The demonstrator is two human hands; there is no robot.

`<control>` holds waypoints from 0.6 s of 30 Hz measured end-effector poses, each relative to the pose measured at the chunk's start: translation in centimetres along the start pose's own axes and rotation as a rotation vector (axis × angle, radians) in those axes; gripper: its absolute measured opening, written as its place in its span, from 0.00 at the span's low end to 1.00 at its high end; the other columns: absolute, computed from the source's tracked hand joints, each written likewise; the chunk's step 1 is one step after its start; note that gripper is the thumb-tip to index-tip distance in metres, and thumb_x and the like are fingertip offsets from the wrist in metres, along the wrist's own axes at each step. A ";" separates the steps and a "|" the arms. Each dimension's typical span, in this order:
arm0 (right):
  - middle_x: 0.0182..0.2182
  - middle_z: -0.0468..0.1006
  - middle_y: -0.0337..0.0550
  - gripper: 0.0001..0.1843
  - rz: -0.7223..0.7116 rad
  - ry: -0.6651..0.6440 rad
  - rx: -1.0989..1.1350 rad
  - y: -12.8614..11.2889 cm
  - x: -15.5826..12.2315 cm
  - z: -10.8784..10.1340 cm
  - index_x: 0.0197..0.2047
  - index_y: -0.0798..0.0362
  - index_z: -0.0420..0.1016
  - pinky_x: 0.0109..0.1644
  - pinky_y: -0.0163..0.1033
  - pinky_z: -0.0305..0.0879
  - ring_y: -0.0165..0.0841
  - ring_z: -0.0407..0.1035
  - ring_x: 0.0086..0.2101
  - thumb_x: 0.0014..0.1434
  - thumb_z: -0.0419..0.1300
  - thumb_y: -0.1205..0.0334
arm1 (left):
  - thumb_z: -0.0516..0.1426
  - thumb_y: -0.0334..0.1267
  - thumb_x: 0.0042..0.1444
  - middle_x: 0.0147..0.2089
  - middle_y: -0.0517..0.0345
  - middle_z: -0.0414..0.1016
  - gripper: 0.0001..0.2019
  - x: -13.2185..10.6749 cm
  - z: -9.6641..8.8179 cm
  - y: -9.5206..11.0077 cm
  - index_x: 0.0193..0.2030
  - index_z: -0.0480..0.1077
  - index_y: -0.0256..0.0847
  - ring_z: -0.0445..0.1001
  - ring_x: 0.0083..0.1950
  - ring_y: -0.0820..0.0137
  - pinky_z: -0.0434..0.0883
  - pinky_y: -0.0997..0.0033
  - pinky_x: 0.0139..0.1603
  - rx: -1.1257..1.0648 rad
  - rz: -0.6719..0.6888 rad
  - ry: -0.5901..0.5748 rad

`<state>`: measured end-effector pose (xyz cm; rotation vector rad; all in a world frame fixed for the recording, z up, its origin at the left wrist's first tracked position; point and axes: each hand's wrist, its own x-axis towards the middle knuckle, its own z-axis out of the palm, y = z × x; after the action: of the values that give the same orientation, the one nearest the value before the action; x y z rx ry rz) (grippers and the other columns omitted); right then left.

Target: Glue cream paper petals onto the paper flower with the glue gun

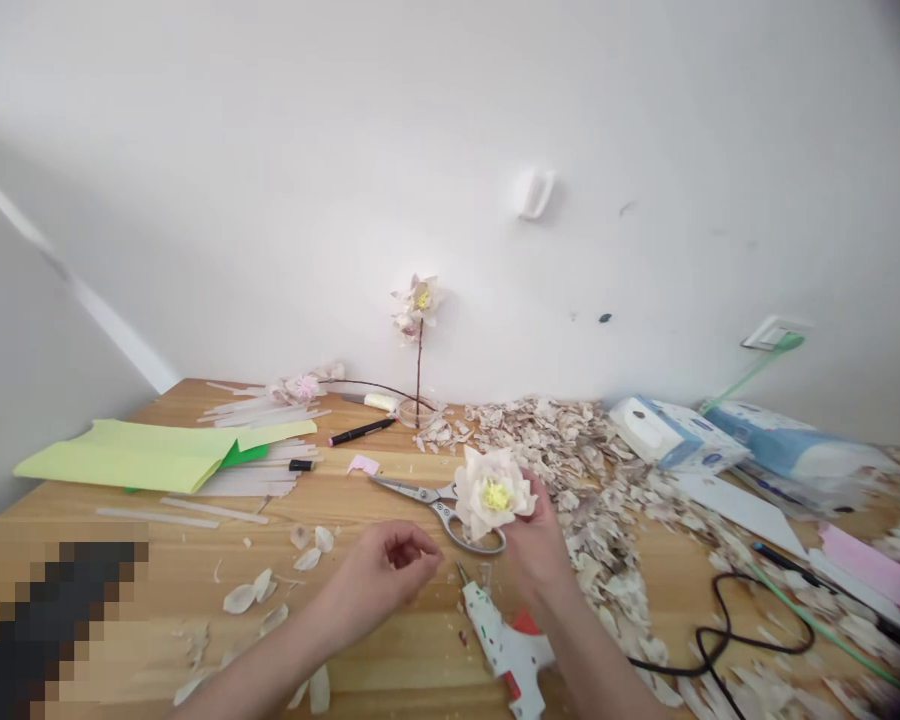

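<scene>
My right hand (538, 545) holds up a white handmade flower (493, 492) with a yellow centre, fingers wrapped round its base. My left hand (379, 572) hovers just left of it, above the wooden table (195, 570), fingers curled in a loose pinch; whether anything is in them I cannot make out. A white hot glue gun (506, 645) lies on the table right below both hands. Metal scissors (439, 505) lie just behind the flower, partly hidden by it.
Loose petals (259, 590) lie at the left front. A large heap of petal scraps (570, 450) spreads to the right. Green paper sheets (150, 452), glue sticks, a black pen (360, 432), a standing flower on a stem (418, 305), tissue packs (675, 432) and a black cable (720, 630) surround the work area.
</scene>
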<state>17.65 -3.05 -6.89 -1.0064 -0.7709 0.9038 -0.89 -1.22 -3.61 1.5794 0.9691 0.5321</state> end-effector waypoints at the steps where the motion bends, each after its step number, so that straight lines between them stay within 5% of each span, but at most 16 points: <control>1: 0.33 0.78 0.32 0.25 0.023 -0.057 -0.013 -0.3 0.4 -0.5 0.41 0.44 0.67 0.36 0.34 0.67 0.31 0.72 0.33 0.38 0.67 0.70 | 0.56 0.45 0.46 0.22 0.62 0.68 0.13 0.2 0.0 -0.5 0.33 0.73 0.37 0.66 0.25 0.72 0.62 0.73 0.27 0.083 0.014 0.036; 4: 0.28 0.79 0.37 0.20 0.131 -0.226 -0.058 -1.5 1.1 -1.8 0.34 0.49 0.73 0.31 0.37 0.68 0.35 0.73 0.29 0.34 0.70 0.69 | 0.59 0.46 0.44 0.27 0.58 0.74 0.14 0.9 -0.3 -1.6 0.34 0.75 0.39 0.70 0.29 0.69 0.64 0.72 0.31 0.259 0.013 0.110; 9: 0.19 0.77 0.39 0.09 0.266 -0.430 -0.123 -3.4 1.6 -3.6 0.24 0.53 0.77 0.25 0.37 0.67 0.33 0.70 0.20 0.34 0.70 0.66 | 0.57 0.46 0.46 0.28 0.58 0.78 0.12 1.1 -0.7 -1.7 0.29 0.77 0.41 0.73 0.32 0.65 0.65 0.72 0.32 0.371 0.010 0.059; 18: 0.22 0.76 0.36 0.07 0.053 -0.362 -0.208 -3.5 2.7 -3.9 0.21 0.50 0.76 0.32 0.36 0.65 0.32 0.69 0.25 0.37 0.70 0.65 | 0.55 0.39 0.45 0.30 0.55 0.80 0.12 1.4 -1.5 -2.2 0.33 0.77 0.39 0.75 0.33 0.65 0.66 0.72 0.32 0.508 -0.017 0.106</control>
<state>23.06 -2.97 -4.64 -1.0606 -1.1662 1.0841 -1.91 0.82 -5.56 2.0044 1.2661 0.3759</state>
